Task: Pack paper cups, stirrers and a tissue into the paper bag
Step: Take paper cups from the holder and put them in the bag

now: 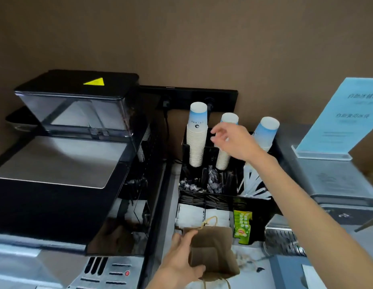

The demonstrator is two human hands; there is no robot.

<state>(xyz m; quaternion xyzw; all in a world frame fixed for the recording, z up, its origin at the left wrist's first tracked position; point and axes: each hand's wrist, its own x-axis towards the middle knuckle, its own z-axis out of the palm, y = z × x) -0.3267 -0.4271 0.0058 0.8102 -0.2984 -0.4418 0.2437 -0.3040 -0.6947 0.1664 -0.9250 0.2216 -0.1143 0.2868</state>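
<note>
A brown paper bag with twisted handles stands on the counter near the bottom centre, and my left hand grips its left side. My right hand is stretched out with fingers apart, in front of the middle stack of paper cups. A taller stack of white-and-blue cups stands to its left and a third stack to its right, all upside down in a black organiser. White wrapped stirrers lie in the organiser's right compartment. White tissues fill its front left compartments.
A black and silver coffee machine fills the left side. Green tea packets stand in the organiser's front right. A blue sign sits on a grey appliance at right. A drip grille and a blue-grey box lie at lower right.
</note>
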